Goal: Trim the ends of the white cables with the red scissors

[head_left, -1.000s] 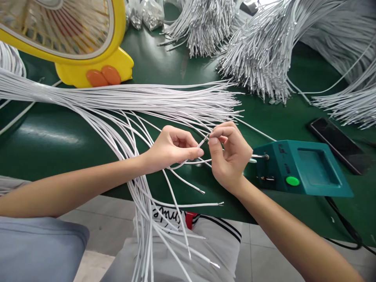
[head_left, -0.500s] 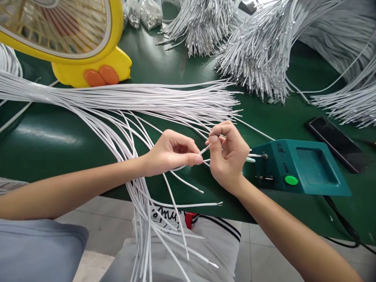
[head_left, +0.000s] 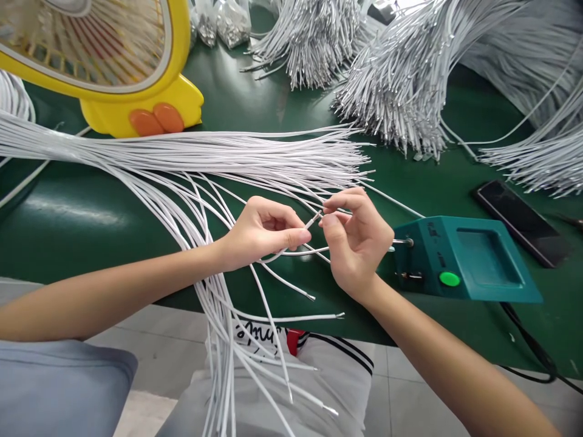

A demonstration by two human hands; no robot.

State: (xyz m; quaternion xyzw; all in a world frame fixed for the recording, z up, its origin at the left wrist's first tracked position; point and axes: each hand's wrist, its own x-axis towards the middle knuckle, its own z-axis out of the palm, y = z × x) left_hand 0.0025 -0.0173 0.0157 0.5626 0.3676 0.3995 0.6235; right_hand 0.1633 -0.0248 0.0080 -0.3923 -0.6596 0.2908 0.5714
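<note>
Green surface (head_left: 113,227), front edge: your left hand (head_left: 263,233) pinches a white wire (head_left: 313,220)! Your right hand (head_left: 355,246) curls nearly closed at its tip; whether it grips, I can't tell.

Clock centred on held wire (head_left: 313,220), above table (head_left: 86,206). Left hand (head_left: 262,233) about 9, right hand (head_left: 355,243) past 3. Push-button box (head_left: 428,255) beyond it, also past 3; phone (head_left: 517,220) behind box. Flat wire bundle (head_left: 228,152) runs behind hands, past 9 round to 1. Fan (head_left: 100,60) at 10, bags (head_left: 233,24) at 11, wire sheaf (head_left: 392,91) at 1. Loose wires (head_left: 221,352) hang over edge at 7.
</note>
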